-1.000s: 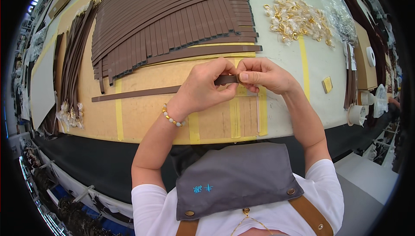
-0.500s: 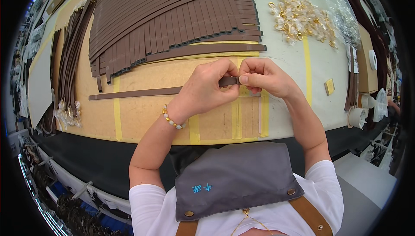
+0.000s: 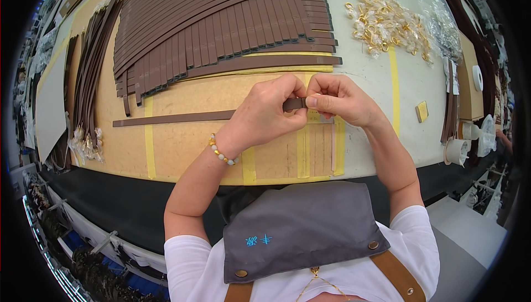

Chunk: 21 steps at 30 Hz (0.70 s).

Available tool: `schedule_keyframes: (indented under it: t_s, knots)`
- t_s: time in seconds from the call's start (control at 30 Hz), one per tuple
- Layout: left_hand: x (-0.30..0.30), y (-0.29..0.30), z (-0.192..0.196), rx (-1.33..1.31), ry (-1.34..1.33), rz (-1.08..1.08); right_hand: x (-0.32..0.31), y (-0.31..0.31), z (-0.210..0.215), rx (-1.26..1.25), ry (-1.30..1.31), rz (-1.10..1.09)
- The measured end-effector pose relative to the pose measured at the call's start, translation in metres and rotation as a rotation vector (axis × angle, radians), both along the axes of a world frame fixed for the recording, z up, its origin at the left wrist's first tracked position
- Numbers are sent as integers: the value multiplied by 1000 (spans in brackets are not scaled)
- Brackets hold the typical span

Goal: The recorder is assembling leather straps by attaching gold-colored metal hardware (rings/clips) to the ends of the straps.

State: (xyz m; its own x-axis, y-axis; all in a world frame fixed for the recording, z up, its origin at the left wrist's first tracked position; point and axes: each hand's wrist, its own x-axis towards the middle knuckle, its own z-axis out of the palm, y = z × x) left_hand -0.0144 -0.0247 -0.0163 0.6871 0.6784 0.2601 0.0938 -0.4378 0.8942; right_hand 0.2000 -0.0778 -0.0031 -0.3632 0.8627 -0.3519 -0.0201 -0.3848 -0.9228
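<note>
A long brown strap (image 3: 177, 119) lies along the tan board, and its right end is lifted between my two hands. My left hand (image 3: 268, 108) is closed on the strap a little short of that end. The thumb and fingers of my right hand (image 3: 344, 101) pinch the tip, which they partly cover. Just beyond my hands, another brown strap (image 3: 265, 63) lies along the edge of a large pile of brown straps (image 3: 210, 25).
Gold clasps in clear wrapping (image 3: 387, 23) lie heaped at the far right, beside a clear plastic bag (image 3: 438, 14). A small yellow block (image 3: 422, 112) sits right of my hands. Bundled straps (image 3: 94, 70) lie at the left. White tape rolls (image 3: 457, 151) stand by the right edge.
Both hands keep their hold at the strap's end; they have barely moved.
</note>
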Motion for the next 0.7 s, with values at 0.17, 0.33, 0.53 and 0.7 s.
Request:
schedule_keyframes:
  t_s: [0.17,0.33,0.53,0.7]
  knots:
    - [0,0,-4,51,4,1,-1,-1,-3,14,-30,-10]
    - [0,-1,-6,62,-5,5,-7,-4,-5,53,-113,-15]
    - [1,-2,4,-39,-39,-18,-24,-9,-19,169,-82,-132]
    - [-7,0,6,-284,-40,-121,-29,-18,-32,232,-53,-175]
